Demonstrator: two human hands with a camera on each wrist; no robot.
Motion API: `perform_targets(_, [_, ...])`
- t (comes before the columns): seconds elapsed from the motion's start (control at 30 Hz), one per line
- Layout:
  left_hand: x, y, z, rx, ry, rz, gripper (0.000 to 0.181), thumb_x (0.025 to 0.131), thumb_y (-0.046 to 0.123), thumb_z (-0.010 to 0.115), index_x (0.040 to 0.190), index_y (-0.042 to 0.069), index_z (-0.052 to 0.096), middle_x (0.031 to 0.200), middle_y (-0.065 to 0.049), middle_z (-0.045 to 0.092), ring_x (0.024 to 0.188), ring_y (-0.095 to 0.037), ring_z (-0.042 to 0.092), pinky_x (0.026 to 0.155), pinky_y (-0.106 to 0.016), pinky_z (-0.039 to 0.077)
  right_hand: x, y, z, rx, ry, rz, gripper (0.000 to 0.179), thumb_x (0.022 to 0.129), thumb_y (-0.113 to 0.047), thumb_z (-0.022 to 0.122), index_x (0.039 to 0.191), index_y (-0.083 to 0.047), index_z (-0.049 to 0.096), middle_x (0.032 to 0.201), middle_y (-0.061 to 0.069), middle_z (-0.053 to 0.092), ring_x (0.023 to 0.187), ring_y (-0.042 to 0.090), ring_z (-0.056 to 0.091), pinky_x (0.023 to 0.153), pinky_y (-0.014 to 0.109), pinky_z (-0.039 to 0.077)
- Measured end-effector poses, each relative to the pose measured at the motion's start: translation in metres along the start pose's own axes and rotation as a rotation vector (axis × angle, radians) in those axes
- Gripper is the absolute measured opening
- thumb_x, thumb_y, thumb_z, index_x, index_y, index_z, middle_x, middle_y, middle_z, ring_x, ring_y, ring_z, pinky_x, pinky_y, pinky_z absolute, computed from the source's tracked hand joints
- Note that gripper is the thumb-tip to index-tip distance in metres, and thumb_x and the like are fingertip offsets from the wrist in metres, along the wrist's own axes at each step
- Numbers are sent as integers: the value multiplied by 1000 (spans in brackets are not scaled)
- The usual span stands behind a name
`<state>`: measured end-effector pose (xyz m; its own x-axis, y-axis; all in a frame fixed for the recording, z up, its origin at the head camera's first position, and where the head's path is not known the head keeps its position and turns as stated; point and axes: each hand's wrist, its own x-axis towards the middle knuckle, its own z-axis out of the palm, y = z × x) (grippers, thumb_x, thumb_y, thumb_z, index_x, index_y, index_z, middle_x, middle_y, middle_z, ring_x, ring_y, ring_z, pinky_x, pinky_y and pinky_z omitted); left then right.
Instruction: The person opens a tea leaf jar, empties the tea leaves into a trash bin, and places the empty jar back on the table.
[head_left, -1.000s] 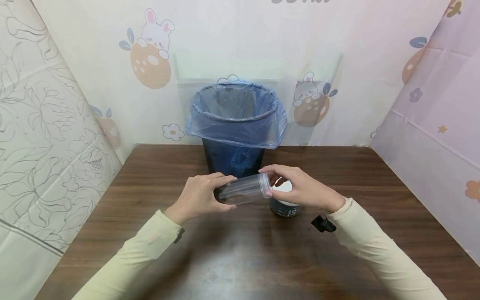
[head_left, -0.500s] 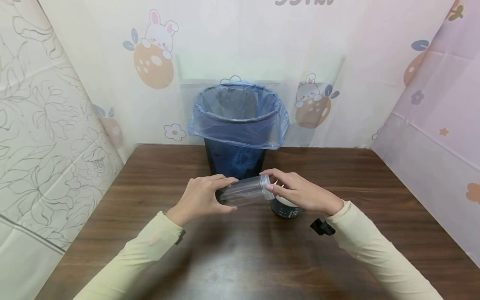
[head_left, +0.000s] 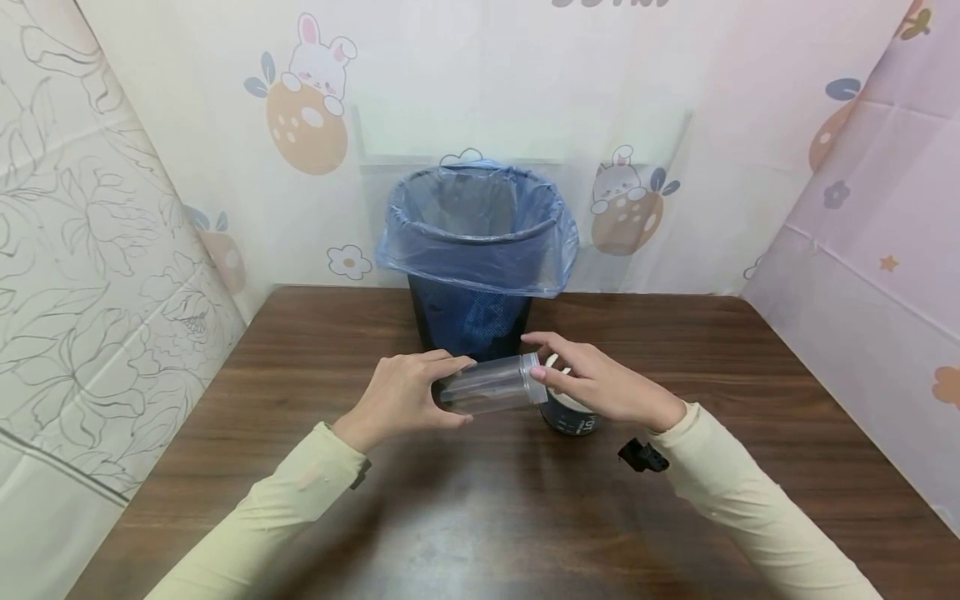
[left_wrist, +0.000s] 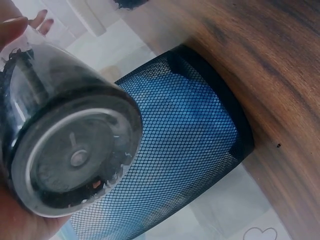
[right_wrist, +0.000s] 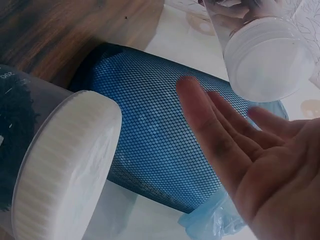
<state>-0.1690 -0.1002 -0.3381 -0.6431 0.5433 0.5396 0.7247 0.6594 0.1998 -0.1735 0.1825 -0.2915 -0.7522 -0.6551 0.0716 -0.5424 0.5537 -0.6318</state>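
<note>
A clear plastic jar (head_left: 487, 386) is held nearly level above the table, its base to the left and its translucent lid (right_wrist: 272, 60) to the right. My left hand (head_left: 405, 387) grips it round the base end, thumb below and fingers above; the jar's round base (left_wrist: 77, 155) fills much of the left wrist view. Beside the lid is my right hand (head_left: 600, 383), its fingers fairly straight and apart from the lid in the right wrist view. Below and behind that hand stands a jar with dark contents (head_left: 570, 418) and a ribbed white lid (right_wrist: 67, 165), partly hidden by the hand in the head view.
A black mesh bin (head_left: 472, 312) lined with a blue plastic bag (head_left: 480, 258) stands behind the hands, near the back edge of the wooden table (head_left: 480, 517). Printed curtains (head_left: 750, 167) hang behind and at both sides.
The right thumb has shifted up from the lower edge of the clear jar's lid, and the fingers have loosened from it. The left hand keeps its grip, and the jar's tilt is nearly unchanged.
</note>
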Motion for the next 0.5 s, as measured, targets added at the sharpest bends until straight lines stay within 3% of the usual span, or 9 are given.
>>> perform_targets(0.2, [0, 0, 0, 0, 1, 0, 60, 63, 48, 83, 115, 23, 68, 91, 12, 65, 66, -3, 55, 49, -23, 39, 0, 3, 0, 21, -23, -47, 39, 101, -27, 48, 137, -14, 43, 95, 0, 61, 83, 16, 60, 74, 35, 50])
perform_targets(0.27, [0, 0, -1, -1, 2, 2, 59, 63, 48, 83, 115, 24, 69, 91, 13, 65, 66, -3, 55, 49, -24, 39, 1, 3, 1, 33, -10, -78, 44, 98, -24, 54, 139, -14, 41, 98, 0, 59, 87, 15, 59, 76, 34, 51])
perform_targets(0.4, [0, 0, -1, -12, 4, 9, 59, 62, 48, 83, 114, 23, 69, 90, 13, 64, 66, -3, 55, 50, -24, 40, 0, 5, 3, 70, 26, -160, 65, 87, -18, 70, 142, -15, 35, 121, 2, 50, 103, 15, 55, 82, 35, 51])
perform_targets(0.5, [-1, 0, -1, -14, 6, 16, 59, 63, 48, 82, 114, 24, 69, 91, 14, 64, 65, -2, 55, 50, -25, 40, 0, 2, 3, 66, 49, -153, 75, 84, -22, 74, 145, -16, 31, 133, 4, 44, 110, 17, 53, 84, 34, 51])
